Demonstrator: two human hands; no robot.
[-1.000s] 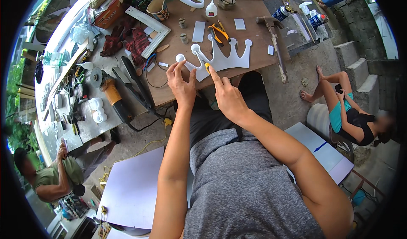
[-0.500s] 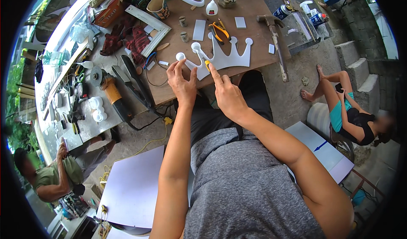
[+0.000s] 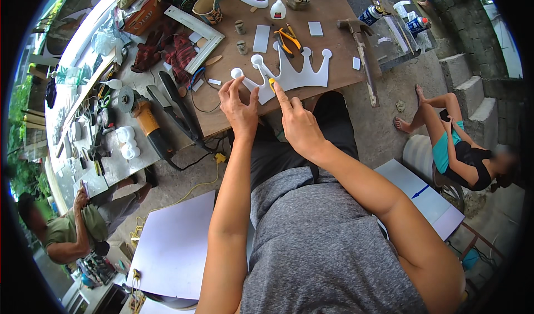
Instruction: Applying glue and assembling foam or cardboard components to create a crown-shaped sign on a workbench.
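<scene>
Desk (image 3: 334, 41): brown board; a hammer (image 3: 364, 52) and orange pliers (image 3: 285, 40) are laid on it.
Crown (image 3: 295, 74): white cut-out, laid flat at the desk's near edge.
Left hand (image 3: 240, 109): grip loosely open, fingertips set against the crown's left tip.
Right hand (image 3: 297, 126): grip closed on a small yellow tool (image 3: 272, 84), pressed to the crown.

You have a brown board table (image 3: 334, 47) carrying a white crown cutout (image 3: 297, 74), orange pliers (image 3: 285, 40), a hammer (image 3: 361, 49), a glue bottle (image 3: 278, 8), small white tiles (image 3: 261, 38), a white frame (image 3: 196, 33) and a cup (image 3: 207, 6).
</scene>
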